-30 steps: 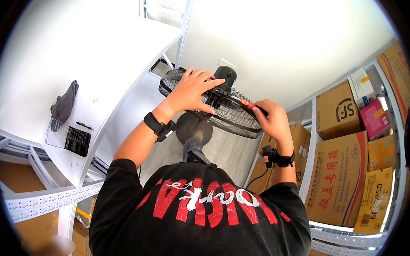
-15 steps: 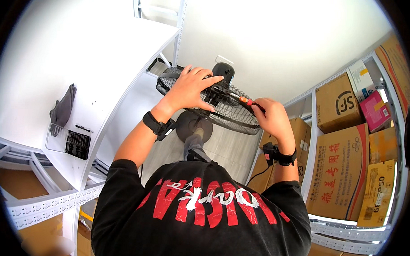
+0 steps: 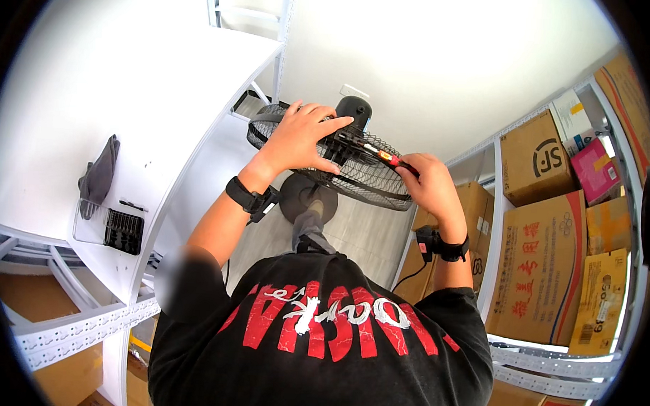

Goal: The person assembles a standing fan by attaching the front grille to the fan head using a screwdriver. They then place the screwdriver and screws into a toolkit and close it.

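A black electric fan [image 3: 372, 187] with wire guards stands upright before me, its motor housing [image 3: 354, 108] at the far side and its round base [image 3: 296, 202] on the floor. My left hand [image 3: 298, 139] spans the fan near its middle, thumb and fingers wide apart and gripping the cage around the hub. In my right hand [image 3: 429, 179] is a screwdriver with a red and black handle [image 3: 386, 156], pinched at its rear end. Its shaft points left toward the fan's hub; the tip is too small to make out.
On the white table [image 3: 165, 76] at left lie a grey cloth [image 3: 99, 170], a clear case with a black bit holder [image 3: 123, 230] and a small black tool [image 3: 131, 205]. Metal shelving at right holds cardboard boxes [image 3: 537, 271] and a pink box [image 3: 595, 171]. A white wall stands behind the fan.
The screwdriver's handle has turned a little in my right hand, showing a different side. My left hand stays in place on the fan.
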`<state>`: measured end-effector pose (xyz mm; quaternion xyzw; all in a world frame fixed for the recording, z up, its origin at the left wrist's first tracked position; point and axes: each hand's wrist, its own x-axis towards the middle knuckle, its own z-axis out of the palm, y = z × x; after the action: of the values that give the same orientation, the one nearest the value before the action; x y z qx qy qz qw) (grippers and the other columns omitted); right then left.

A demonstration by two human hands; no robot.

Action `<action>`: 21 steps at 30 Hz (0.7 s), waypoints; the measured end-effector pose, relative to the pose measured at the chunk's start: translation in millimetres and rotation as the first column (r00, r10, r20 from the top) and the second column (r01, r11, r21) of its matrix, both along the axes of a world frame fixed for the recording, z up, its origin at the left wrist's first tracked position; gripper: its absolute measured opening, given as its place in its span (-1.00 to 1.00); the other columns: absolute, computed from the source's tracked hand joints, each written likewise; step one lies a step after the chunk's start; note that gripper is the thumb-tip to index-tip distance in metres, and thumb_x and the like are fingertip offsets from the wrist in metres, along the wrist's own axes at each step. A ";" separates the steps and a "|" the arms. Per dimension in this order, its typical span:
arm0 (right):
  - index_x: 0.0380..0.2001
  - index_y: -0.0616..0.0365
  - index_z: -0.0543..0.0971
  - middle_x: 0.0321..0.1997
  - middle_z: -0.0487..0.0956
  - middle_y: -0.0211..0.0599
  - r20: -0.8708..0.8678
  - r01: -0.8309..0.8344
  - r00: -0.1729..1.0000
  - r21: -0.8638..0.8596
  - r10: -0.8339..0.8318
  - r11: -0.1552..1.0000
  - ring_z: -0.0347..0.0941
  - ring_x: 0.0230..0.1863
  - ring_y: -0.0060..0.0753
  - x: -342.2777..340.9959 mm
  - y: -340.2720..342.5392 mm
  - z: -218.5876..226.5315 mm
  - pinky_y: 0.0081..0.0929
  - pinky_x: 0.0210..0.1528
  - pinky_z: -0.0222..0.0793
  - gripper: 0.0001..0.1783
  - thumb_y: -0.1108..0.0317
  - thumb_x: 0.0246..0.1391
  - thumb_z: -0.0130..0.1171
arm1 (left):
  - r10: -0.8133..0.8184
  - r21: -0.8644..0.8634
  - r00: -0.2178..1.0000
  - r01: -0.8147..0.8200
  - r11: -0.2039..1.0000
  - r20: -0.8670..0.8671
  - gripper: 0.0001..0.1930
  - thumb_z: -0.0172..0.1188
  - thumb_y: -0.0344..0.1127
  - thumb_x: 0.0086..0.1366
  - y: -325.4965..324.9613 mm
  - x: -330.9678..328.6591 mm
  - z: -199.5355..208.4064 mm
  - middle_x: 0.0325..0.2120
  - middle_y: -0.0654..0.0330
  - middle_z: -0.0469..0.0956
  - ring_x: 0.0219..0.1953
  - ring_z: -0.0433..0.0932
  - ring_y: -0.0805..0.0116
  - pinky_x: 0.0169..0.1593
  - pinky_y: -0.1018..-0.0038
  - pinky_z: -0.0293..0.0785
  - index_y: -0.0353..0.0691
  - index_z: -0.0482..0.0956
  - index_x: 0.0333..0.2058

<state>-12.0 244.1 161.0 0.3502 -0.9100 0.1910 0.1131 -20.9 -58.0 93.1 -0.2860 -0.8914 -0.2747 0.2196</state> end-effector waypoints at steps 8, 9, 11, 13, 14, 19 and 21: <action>-0.27 0.09 0.69 -0.44 0.61 -0.23 0.058 0.047 0.997 -0.056 -0.043 0.997 0.52 -0.46 -0.05 1.1 -8.0 8.1 -0.20 -0.41 0.42 -0.85 0.31 0.11 0.35 | 0.001 -0.026 1.000 -0.001 1.000 0.011 -0.03 0.60 0.08 -0.24 -1.9 1.2 1.3 0.06 0.15 0.51 0.17 0.41 0.05 0.35 0.08 0.17 0.06 0.50 0.26; -0.26 0.09 0.69 -0.44 0.60 -0.24 0.043 0.045 0.998 -0.044 -0.043 0.998 0.51 -0.47 -0.06 0.4 -8.4 7.8 -0.21 -0.41 0.41 -0.84 0.31 0.10 0.36 | 0.000 -0.021 1.000 0.001 1.000 0.010 -0.02 0.60 0.08 -0.24 -2.0 1.1 0.1 0.06 0.15 0.50 0.17 0.41 0.05 0.35 0.08 0.18 0.05 0.50 0.26; -0.24 0.07 0.69 -0.46 0.59 -0.26 0.012 0.040 0.999 -0.022 -0.040 0.999 0.51 -0.49 -0.09 -1.0 -9.8 7.2 -0.22 -0.43 0.41 -0.83 0.31 0.08 0.37 | -0.001 -0.013 1.000 0.001 1.000 0.008 -0.02 0.60 0.07 -0.24 -3.6 -0.8 -1.7 0.06 0.15 0.50 0.17 0.40 0.05 0.34 0.10 0.19 0.04 0.49 0.27; -0.25 0.07 0.70 -0.47 0.58 -0.29 -0.136 0.045 0.990 0.004 -0.044 0.999 0.52 -0.49 -0.12 -2.0 -12.5 0.5 -0.24 -0.43 0.41 -0.82 0.31 0.06 0.39 | 0.004 -0.009 1.000 -0.004 1.000 0.005 -0.02 0.60 0.07 -0.24 -5.7 -2.2 -1.1 0.06 0.15 0.50 0.17 0.40 0.05 0.33 0.11 0.21 0.03 0.49 0.27; -0.25 0.07 0.70 -0.48 0.57 -0.31 -0.210 0.048 0.977 0.017 -0.044 0.999 0.52 -0.48 -0.14 -2.2 -13.1 -3.5 -0.25 -0.43 0.41 -0.81 0.32 0.05 0.39 | 0.006 -0.007 1.000 -0.006 1.000 0.003 -0.02 0.60 0.06 -0.23 -6.1 -2.2 -1.1 0.05 0.15 0.50 0.16 0.40 0.04 0.32 0.12 0.21 0.03 0.49 0.27; -0.27 0.12 0.69 -0.46 0.58 -0.30 -0.261 0.026 0.965 -0.062 -0.041 0.998 0.52 -0.43 -0.15 -1.3 -23.6 2.1 -0.24 -0.40 0.42 -0.82 0.35 0.04 0.38 | 0.018 0.038 0.999 -0.019 0.999 0.029 -0.03 0.61 0.07 -0.22 -7.8 -1.6 -1.1 0.05 0.14 0.50 0.17 0.40 0.03 0.30 0.13 0.25 0.03 0.49 0.26; -0.27 0.14 0.69 -0.43 0.59 -0.28 -0.142 0.048 0.988 -0.074 -0.058 0.996 0.52 -0.39 -0.12 0.7 -24.5 4.9 -0.23 -0.36 0.44 -0.83 0.37 0.03 0.38 | 0.025 0.040 0.999 -0.027 0.999 0.047 -0.03 0.61 0.07 -0.22 -8.6 -1.8 1.6 0.05 0.14 0.50 0.17 0.39 0.03 0.31 0.13 0.25 0.03 0.49 0.26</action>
<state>-11.4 219.6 165.9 0.3346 -0.9012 0.1940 0.1956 -22.7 -66.6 94.7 -0.2633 -0.8942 -0.2963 0.2081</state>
